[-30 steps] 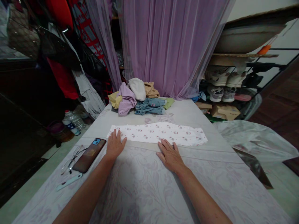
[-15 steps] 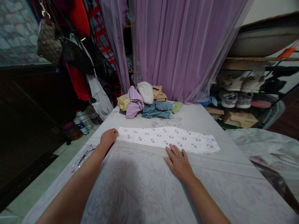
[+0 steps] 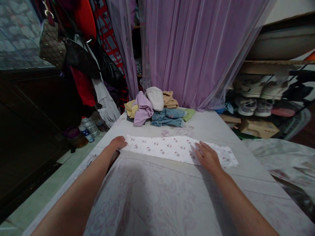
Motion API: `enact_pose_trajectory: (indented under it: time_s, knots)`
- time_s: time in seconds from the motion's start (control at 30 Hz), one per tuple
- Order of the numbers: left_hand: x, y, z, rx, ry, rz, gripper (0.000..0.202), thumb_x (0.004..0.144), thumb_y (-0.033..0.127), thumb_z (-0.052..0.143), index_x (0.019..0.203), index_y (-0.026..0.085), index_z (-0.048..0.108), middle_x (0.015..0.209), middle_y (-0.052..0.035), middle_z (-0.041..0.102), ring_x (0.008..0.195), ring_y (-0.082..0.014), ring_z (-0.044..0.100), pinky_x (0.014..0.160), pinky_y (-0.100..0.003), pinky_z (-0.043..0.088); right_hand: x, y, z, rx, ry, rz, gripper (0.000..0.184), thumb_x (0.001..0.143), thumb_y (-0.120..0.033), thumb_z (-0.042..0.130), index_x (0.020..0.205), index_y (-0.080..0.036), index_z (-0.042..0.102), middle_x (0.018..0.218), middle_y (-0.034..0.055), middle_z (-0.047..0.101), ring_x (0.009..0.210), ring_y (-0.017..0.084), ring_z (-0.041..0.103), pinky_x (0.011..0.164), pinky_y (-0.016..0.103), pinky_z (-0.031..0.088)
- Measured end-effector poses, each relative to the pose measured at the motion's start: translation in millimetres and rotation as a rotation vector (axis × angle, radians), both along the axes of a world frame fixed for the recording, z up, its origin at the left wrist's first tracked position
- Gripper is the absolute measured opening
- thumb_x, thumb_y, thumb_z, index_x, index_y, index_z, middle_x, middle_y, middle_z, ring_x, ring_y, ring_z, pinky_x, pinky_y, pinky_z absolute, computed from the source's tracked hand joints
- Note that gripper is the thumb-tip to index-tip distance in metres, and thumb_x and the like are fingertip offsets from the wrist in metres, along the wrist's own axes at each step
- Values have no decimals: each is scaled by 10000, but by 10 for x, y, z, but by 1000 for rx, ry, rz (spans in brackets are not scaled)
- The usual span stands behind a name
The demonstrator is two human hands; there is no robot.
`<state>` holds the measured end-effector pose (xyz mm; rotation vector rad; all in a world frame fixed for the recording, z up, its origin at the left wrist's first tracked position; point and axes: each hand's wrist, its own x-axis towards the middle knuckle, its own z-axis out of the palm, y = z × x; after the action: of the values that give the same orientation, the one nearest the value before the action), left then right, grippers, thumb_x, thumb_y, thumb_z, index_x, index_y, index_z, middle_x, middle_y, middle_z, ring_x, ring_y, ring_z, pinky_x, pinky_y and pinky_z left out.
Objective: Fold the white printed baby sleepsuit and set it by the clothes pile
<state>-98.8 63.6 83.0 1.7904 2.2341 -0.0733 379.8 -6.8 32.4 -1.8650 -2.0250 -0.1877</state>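
Pale bedsheet (image 3: 152, 200) under me, white printed cloth (image 3: 169, 149) lying flat at twelve o'clock. My right hand (image 3: 208, 158) rests on it, fingers spread wide; my left hand (image 3: 117, 142) curls narrow at its end, any grip hidden.

A sheer lilac curtain (image 3: 197, 49) hangs from above at the far end of a low bed with a pale floral sheet (image 3: 152, 200). To the left, a patterned handbag (image 3: 52, 44) and red and white clothes (image 3: 83, 85) hang beside a dark wooden cabinet (image 3: 31, 114), above a pale tiled floor (image 3: 41, 193) holding a plastic water bottle (image 3: 88, 126). To the right, a rack holds sneakers (image 3: 253, 95) above a cardboard box (image 3: 259, 128). The light is dim.
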Motion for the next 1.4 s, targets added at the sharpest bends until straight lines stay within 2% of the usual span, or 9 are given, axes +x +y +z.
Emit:
enact_pose_trajectory:
  time_s: [0.07, 0.17, 0.33, 0.47, 0.63, 0.83, 0.97, 1.1, 1.4]
  knots:
    - [-31, -17, -26, 24, -6, 22, 303, 688, 397, 621, 919, 216, 697, 944, -85, 760, 888, -247, 696, 682, -271, 484, 220, 151, 23, -16, -58, -58, 493, 950, -351, 336, 1254, -117, 646, 1363, 183, 586, 1271, 290, 531, 1062, 443, 422]
    - [-66, -5, -18, 18, -33, 33, 287, 683, 455, 628, 812, 207, 696, 880, -100, 756, 872, -263, 695, 679, -282, 484, 432, 223, -19, -46, -142, -102, 498, 957, -350, 320, 1282, -128, 626, 1397, 175, 559, 1288, 294, 506, 1053, 454, 416]
    - [-30, 42, 63, 12, -133, 15, 164, 637, 367, 656, 617, 206, 634, 768, -82, 734, 847, -268, 690, 704, -295, 493, 455, 128, -143, -97, -247, -117, 488, 971, -361, 311, 1330, -187, 593, 1434, 137, 535, 1304, 286, 486, 1092, 477, 349]
    - [35, -17, 58, 77, -281, 45, 146, 680, 329, 629, 735, 197, 659, 843, -54, 736, 927, -254, 678, 745, -291, 510, 401, 94, -147, -92, -260, -157, 488, 968, -381, 325, 1349, -208, 575, 1466, 127, 502, 1338, 289, 452, 1098, 466, 335]
    - [87, -126, 19, 93, -580, 131, 294, 837, 370, 543, 992, 160, 679, 893, -60, 751, 864, -195, 702, 710, -270, 552, 394, 45, -121, 6, -214, -146, 527, 971, -386, 299, 1370, -148, 547, 1494, 171, 453, 1390, 307, 384, 1113, 474, 327]
    - [172, -78, -23, 84, -769, 243, 476, 764, 580, 655, 901, 127, 703, 832, -114, 758, 750, -233, 713, 652, -318, 567, 408, 20, -136, 40, -155, -107, 547, 963, -370, 291, 1367, -110, 552, 1414, 182, 540, 1305, 296, 487, 1103, 454, 373]
    - [185, -55, -45, 153, -678, 250, 414, 801, 520, 618, 941, 140, 705, 879, -81, 761, 777, -229, 704, 641, -290, 532, 408, 55, -133, -20, -191, -128, 573, 969, -386, 279, 1381, -82, 535, 1427, 197, 523, 1295, 292, 504, 1095, 418, 389]
    - [135, -74, -52, 267, -551, 215, 357, 833, 401, 585, 1085, 166, 678, 1085, -62, 737, 1008, -230, 668, 799, -261, 502, 410, 80, -115, -82, -240, -109, 559, 974, -405, 280, 1366, -121, 560, 1414, 178, 541, 1276, 302, 519, 1083, 432, 396]
    - [59, -133, -156, 255, -14, 53, 461, 949, 442, 411, 1319, 212, 562, 1279, -91, 672, 1154, -238, 626, 920, -278, 462, 436, 93, -173, -97, -238, -147, 516, 963, -426, 310, 1349, -216, 579, 1429, 117, 542, 1292, 295, 497, 1077, 476, 383]
